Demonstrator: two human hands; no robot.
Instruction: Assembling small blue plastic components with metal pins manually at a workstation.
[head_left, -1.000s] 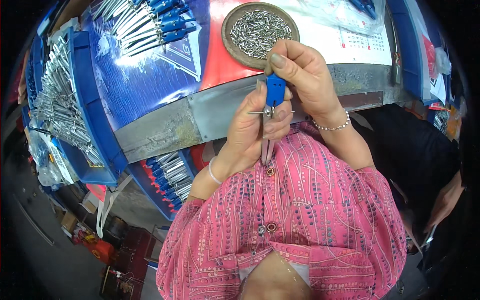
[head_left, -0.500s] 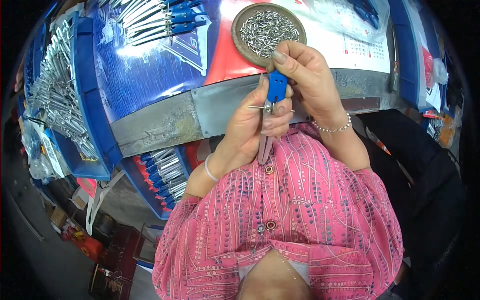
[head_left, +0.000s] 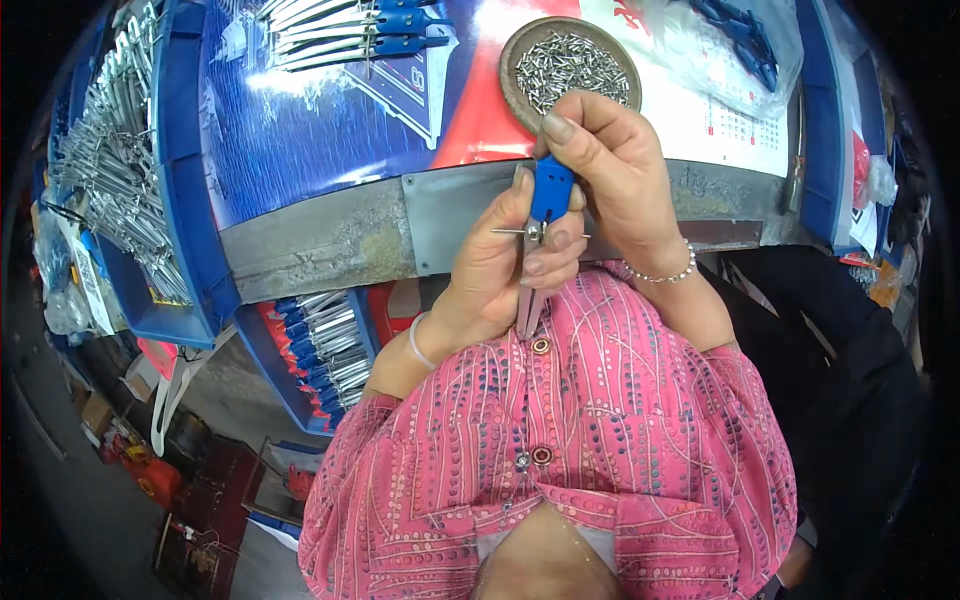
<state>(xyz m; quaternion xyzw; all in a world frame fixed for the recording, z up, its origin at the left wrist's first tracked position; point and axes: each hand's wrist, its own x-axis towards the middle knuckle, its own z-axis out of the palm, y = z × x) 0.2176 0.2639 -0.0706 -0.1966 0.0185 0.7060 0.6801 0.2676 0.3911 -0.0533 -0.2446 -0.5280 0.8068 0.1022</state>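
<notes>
In front of my chest I hold a metal tool with a blue plastic handle (head_left: 552,193) and long, tapering flat metal legs (head_left: 528,315) pointing down toward my shirt. My left hand (head_left: 495,262) is closed around its middle, fingers wrapped over the metal. A thin metal rod (head_left: 507,231) sticks out crosswise on both sides of the tool, near a round rivet head. My right hand (head_left: 630,170) pinches the upper end of the blue handle between thumb and fingers; the exact contact is partly hidden. Just beyond stands a round wooden bowl (head_left: 513,98) of small metal rivets (head_left: 570,72).
Similar blue-handled tools (head_left: 400,22) lie stacked at the back left. A blue bin (head_left: 188,200) of loose metal parts (head_left: 115,160) stands left. Below the worn metal bench edge (head_left: 320,240) sits another bin of blue-handled tools (head_left: 320,340). A clear bag with blue parts (head_left: 745,40) lies back right.
The bench and bowl have shifted slightly right and down in the picture. Both hands keep their grip on the tool, which has tilted only slightly.
</notes>
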